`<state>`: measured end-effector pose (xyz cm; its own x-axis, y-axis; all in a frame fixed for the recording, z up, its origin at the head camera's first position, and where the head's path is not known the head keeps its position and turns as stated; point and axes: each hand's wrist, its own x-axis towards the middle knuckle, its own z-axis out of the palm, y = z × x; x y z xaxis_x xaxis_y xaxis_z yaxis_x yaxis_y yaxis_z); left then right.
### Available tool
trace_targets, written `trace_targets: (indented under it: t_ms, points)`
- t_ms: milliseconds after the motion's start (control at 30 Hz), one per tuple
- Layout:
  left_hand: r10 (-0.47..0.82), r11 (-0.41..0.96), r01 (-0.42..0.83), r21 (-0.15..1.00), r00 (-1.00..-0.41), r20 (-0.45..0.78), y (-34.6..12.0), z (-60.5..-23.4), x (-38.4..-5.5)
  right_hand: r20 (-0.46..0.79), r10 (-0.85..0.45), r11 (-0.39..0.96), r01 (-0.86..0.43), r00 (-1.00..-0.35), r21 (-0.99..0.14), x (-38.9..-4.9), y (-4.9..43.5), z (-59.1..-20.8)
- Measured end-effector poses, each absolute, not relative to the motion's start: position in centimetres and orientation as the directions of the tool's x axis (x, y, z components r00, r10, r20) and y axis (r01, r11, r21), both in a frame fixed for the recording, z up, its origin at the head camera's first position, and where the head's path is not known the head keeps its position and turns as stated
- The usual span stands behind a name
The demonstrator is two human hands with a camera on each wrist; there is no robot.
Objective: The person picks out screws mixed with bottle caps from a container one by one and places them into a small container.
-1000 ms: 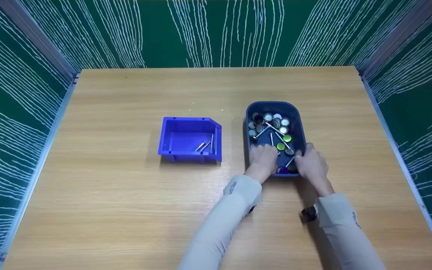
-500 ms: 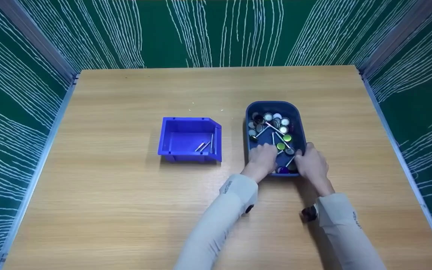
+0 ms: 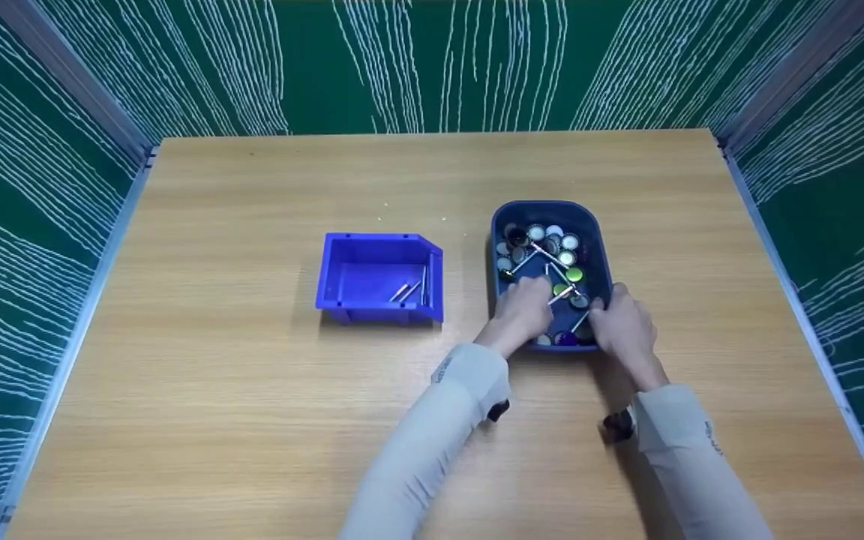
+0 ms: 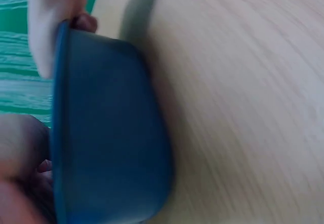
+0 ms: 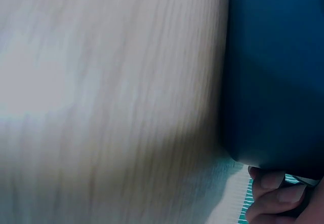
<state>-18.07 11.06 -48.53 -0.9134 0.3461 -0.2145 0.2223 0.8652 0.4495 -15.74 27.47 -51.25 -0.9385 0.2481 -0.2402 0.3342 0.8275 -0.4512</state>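
A dark blue tub (image 3: 497, 225) stands at right centre in the head view, holding several bottle caps (image 3: 567, 258) and thin silver rods that look like nails or bolts. My left hand (image 3: 526, 306) reaches over its near left side. From the fingers sticks out a silver rod (image 3: 562, 295), which they seem to pinch; the fingertips are hidden. My right hand (image 3: 625, 328) grips the near right corner of the rim. In the right wrist view, curled fingers (image 5: 278, 191) show below the tub wall (image 5: 278, 82). The left wrist view shows both hands at the tub's rim (image 4: 58, 133).
A bright blue open-fronted bin (image 3: 331, 270) stands left of the tub, with several silver rods (image 3: 411, 291) at its right end. Both rest on a wooden table (image 3: 214, 375). Green panels with white streaks (image 3: 327, 67) enclose the back and sides.
My left hand has moved slightly up and left within the tub, and a silver rod now sticks out from its fingers. My right hand has stayed at the rim.
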Motion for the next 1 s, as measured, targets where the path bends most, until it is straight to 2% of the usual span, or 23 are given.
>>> trace_targets:
  t_ms: [367,600,667,1000]
  points:
    - [0.383,0.692,0.187,0.697,-0.914,-0.136,9.8,-47.4,-18.2,-0.237,0.241,0.828,0.327,-0.941,-0.455,-15.9,27.5,-51.2]
    - [0.381,0.451,0.023,0.892,-0.909,-0.169,8.7,-47.0,-18.1,-0.241,0.239,0.827,0.327,-0.941,-0.457,-15.8,27.5,-51.3]
    - [0.379,0.400,-0.002,0.916,-0.910,-0.167,8.3,-46.7,-18.2,-0.239,0.241,0.828,0.328,-0.941,-0.454,-15.8,27.6,-51.2]
    - [0.362,0.384,0.024,0.923,-0.924,-0.126,5.1,-45.0,-18.6,-0.233,0.241,0.829,0.324,-0.942,-0.456,-15.7,27.5,-51.1]
